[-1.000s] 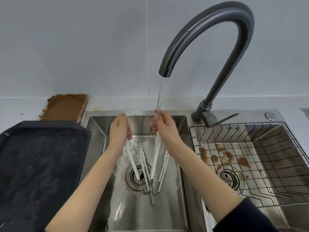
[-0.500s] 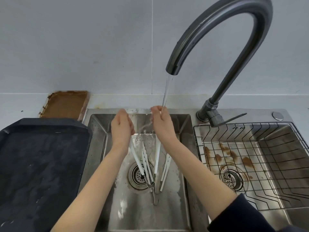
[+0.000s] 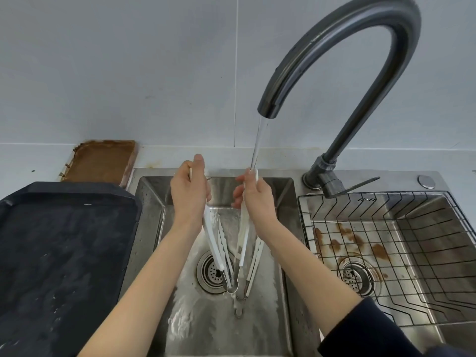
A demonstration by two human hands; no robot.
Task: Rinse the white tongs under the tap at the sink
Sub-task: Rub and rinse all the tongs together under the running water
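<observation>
I have the white tongs point(image 3: 233, 243) over the left basin of the sink point(image 3: 152, 202), two pairs it seems, their arms hanging down toward the drain point(image 3: 212, 271) at about 6 o'clock from my hands. My left hand point(image 3: 189, 194) has its fingers curled round the upper end of the left pair, and my right hand point(image 3: 256, 197) has its fingers wrapped round the top of the right pair, where the stream of water point(image 3: 258, 143) from the tap point(image 3: 334, 60) lands at 12 o'clock. I judge these tongs light and springy, thin plastic arms on a metal hinge loop, and slick now that they are wet, so a firm hold high on the arms suits best, with the scalloped ends free to rinse. Whether the two pairs touch at the bottom I cannot tell; the metal loops sit very close there. The left basin holds running water sheeting over its floor and nothing else I can make out. At 3 o'clock the right basin carries a wire basket point(image 3: 386, 228), bare of dishes, with brown stains on the steel beneath it. At 9 o'clock a dark tray point(image 3: 64, 240) lies wet on the table, and a rusty brown tray point(image 3: 103, 158) stands behind it at 10 o'clock.
</observation>
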